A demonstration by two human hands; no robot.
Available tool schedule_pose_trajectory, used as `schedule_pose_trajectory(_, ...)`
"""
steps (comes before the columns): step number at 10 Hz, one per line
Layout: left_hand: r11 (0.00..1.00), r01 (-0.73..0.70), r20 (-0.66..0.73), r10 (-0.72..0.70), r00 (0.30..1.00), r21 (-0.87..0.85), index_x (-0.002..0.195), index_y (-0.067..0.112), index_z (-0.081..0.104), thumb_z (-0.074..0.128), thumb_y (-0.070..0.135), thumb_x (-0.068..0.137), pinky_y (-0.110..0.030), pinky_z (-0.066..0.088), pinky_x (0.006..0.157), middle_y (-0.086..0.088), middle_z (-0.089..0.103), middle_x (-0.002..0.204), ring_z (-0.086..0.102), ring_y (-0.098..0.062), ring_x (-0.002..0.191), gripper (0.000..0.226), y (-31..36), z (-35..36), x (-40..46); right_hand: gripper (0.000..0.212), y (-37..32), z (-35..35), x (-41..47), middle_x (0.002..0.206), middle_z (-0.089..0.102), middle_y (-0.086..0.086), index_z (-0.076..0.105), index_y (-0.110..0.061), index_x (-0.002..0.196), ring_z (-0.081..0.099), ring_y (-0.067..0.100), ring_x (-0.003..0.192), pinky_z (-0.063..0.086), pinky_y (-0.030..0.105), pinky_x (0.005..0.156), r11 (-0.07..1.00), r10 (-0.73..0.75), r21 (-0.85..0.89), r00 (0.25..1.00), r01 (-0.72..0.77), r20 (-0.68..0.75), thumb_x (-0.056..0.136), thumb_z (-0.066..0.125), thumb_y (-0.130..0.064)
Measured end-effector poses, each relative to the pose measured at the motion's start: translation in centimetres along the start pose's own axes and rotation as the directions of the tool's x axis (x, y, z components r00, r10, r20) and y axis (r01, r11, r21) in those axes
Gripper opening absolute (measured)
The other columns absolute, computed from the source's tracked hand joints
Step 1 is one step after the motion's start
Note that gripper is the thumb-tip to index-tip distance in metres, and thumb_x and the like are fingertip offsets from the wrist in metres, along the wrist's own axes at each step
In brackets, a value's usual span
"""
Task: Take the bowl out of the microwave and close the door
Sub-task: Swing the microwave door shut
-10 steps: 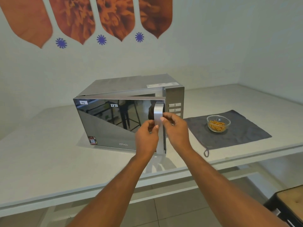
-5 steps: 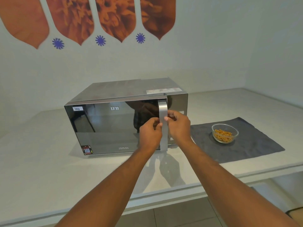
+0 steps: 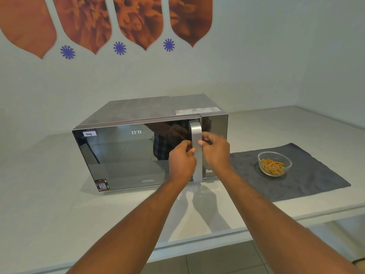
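Note:
A silver microwave [image 3: 150, 109] with a mirrored door [image 3: 126, 155] stands on the white counter, and the door lies flush against its body. Both hands hold the vertical silver door handle [image 3: 195, 131]. My left hand [image 3: 181, 161] grips the handle from its left side and my right hand [image 3: 215, 149] grips it from the right, fingers curled around it. A glass bowl [image 3: 275, 163] with orange snack sticks sits to the right of the microwave on a dark grey cloth [image 3: 308, 180].
The white counter [image 3: 49, 204] runs along the wall and turns a corner at the far right. Its front edge lies close below my forearms. A wall with orange leaf decals rises behind the microwave.
The door swung from partly open to flush against the microwave, with both hands staying on the handle. The view shifted a little closer and higher.

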State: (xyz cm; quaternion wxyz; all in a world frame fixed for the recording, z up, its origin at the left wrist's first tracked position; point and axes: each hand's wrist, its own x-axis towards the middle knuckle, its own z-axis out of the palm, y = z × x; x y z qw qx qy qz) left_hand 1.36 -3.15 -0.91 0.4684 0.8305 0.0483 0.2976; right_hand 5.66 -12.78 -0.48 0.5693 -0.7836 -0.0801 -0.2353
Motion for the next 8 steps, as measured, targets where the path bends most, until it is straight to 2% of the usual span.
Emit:
schedule_pose_trajectory(1, 1.0, 0.01, 0.004, -0.01, 1.0, 0.006, 0.116, 0.012, 0.068, 0.062, 0.017, 0.095, -0.04, 0.057, 0.096, -0.007, 0.073, 0.105, 0.065, -0.018, 0.091, 0.022, 0.2, 0.2, 0.2, 0.029, 0.1, 0.1, 0.3, 0.11, 0.074, -0.001, 0.071, -0.023, 0.119, 0.061, 0.009, 0.087, 0.042, 0.012, 0.073, 1.0, -0.006, -0.012, 1.0, 0.006, -0.006, 0.091, 0.07, -0.016)
schedule_pose_trajectory(2, 0.999, 0.041, 0.012, -0.042, 0.999, 0.017, 0.118, 0.011, 0.067, 0.062, 0.018, 0.095, -0.042, 0.056, 0.098, -0.008, 0.072, 0.108, 0.067, -0.022, 0.095, 0.024, 0.6, 0.2, 0.4, 0.029, -0.1, 0.2, 0.6, 0.111, 0.074, 0.0, 0.07, -0.022, 0.119, 0.065, 0.013, 0.091, 0.045, 0.02, 0.077, 1.0, 0.013, -0.02, 1.0, -0.013, 0.003, 0.091, 0.07, -0.017)
schedule_pose_trajectory(4, 0.998, 0.065, 0.027, -0.066, 0.997, 0.022, 0.122, 0.013, 0.065, 0.061, 0.021, 0.096, -0.042, 0.054, 0.101, -0.008, 0.072, 0.112, 0.067, -0.022, 0.099, 0.028, 0.6, 0.2, 0.3, 0.028, -0.1, 0.5, 0.5, 0.112, 0.074, 0.001, 0.07, -0.021, 0.12, 0.057, 0.006, 0.087, 0.039, 0.01, 0.072, 0.999, 0.008, -0.034, 1.0, -0.008, -0.011, 0.092, 0.07, -0.017)
schedule_pose_trajectory(5, 0.999, 0.048, 0.039, -0.049, 0.998, 0.023, 0.123, 0.013, 0.065, 0.061, 0.021, 0.096, -0.041, 0.053, 0.102, -0.007, 0.072, 0.112, 0.067, -0.02, 0.101, 0.028, 0.5, 0.0, 0.0, 0.027, -0.4, 0.5, 0.1, 0.115, 0.073, 0.002, 0.07, -0.02, 0.12, 0.058, 0.007, 0.089, 0.041, 0.018, 0.078, 0.999, 0.027, -0.027, 0.999, -0.028, -0.023, 0.093, 0.068, -0.019)
schedule_pose_trajectory(6, 0.999, 0.029, 0.077, -0.032, 0.997, 0.038, 0.125, 0.014, 0.064, 0.059, 0.023, 0.098, -0.039, 0.053, 0.102, -0.005, 0.072, 0.116, 0.067, -0.019, 0.104, 0.029, 0.4, -0.6, -1.0, 0.027, -0.5, 0.4, -0.8, 0.117, 0.073, 0.003, 0.07, -0.019, 0.12, 0.066, 0.017, 0.096, 0.042, 0.022, 0.081, 0.998, 0.058, -0.037, 0.998, -0.06, -0.04, 0.093, 0.067, -0.022)
schedule_pose_trajectory(7, 0.995, 0.018, 0.116, -0.029, 0.993, 0.1, 0.128, 0.015, 0.062, 0.055, 0.029, 0.1, -0.037, 0.053, 0.101, -0.005, 0.071, 0.121, 0.066, -0.02, 0.108, 0.033, -0.3, -1.5, -2.1, 0.031, -0.2, 0.2, -2.3, 0.121, 0.071, 0.005, 0.068, -0.016, 0.124, 0.067, 0.025, 0.108, 0.047, 0.03, 0.09, 0.993, 0.105, -0.055, 0.994, -0.105, -0.011, 0.094, 0.067, -0.022)
schedule_pose_trajectory(8, 0.985, 0.02, 0.161, -0.048, 0.986, 0.171, 0.13, 0.016, 0.061, 0.051, 0.034, 0.101, -0.038, 0.053, 0.1, -0.006, 0.07, 0.124, 0.065, -0.021, 0.11, 0.036, -1.7, -2.8, -4.0, 0.032, 0.5, -0.2, -4.6, 0.122, 0.07, 0.006, 0.067, -0.014, 0.125, 0.066, 0.025, 0.11, 0.048, 0.033, 0.092, 0.987, 0.152, -0.056, 0.988, -0.15, 0.034, 0.095, 0.066, -0.022)
